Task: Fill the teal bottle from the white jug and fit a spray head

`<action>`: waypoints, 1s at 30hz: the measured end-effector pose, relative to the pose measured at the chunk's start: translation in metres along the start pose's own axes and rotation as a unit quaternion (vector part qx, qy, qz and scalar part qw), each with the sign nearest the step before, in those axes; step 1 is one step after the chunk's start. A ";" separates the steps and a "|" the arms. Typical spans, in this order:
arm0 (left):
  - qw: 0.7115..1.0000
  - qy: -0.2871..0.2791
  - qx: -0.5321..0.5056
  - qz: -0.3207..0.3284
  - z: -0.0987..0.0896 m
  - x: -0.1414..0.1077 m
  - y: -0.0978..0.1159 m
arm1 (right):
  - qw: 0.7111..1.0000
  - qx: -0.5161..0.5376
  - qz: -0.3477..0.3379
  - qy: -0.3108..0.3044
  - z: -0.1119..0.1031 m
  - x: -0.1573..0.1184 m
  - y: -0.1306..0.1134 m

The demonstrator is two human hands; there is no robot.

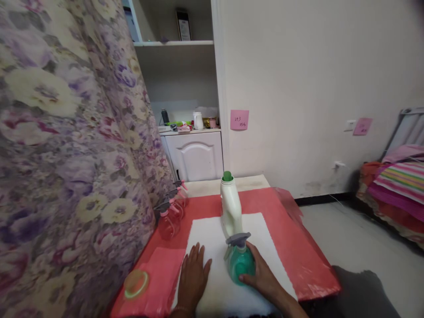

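Note:
My right hand point(260, 271) is wrapped round a green see-through spray bottle point(241, 265) with a grey spray head, standing over the white cloth point(212, 251). Flat on the left part of that cloth lies my left hand point(193, 276), fingers stretched out and holding nothing. Just behind the spray bottle stands a tall pale-green jug point(232, 207) with a green piece at its mouth. The spray head overlaps the jug's lower part in view.
Several pink spray bottles point(168, 223) line the left edge of the red-covered table point(288, 229). A round green-rimmed object point(136, 283) sits at the front left. A floral curtain point(82, 154) borders the left side; a white cabinet point(198, 157) stands behind.

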State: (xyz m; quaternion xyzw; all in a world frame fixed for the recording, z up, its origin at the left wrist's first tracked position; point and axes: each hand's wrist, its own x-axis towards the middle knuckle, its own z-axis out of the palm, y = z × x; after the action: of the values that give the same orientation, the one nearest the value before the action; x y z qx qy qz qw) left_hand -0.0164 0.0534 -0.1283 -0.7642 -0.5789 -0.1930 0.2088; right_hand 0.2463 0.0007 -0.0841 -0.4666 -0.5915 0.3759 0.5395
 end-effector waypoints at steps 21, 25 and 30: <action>1.000 0.005 -0.001 0.006 0.003 -0.001 -0.002 | 0.998 -0.006 0.052 0.042 0.017 -0.015 0.003; 1.000 0.003 0.002 0.005 0.001 -0.001 -0.001 | 0.991 -0.067 0.040 0.107 0.035 -0.019 0.006; 1.000 -0.014 0.003 0.003 0.000 0.000 -0.002 | 0.987 -0.091 0.018 0.133 0.041 -0.018 0.008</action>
State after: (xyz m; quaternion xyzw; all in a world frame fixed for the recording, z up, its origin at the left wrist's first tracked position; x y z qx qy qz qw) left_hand -0.0184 0.0542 -0.1284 -0.7678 -0.5804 -0.1795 0.2036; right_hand 0.2064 -0.0118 -0.1025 -0.5701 -0.5381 0.2647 0.5616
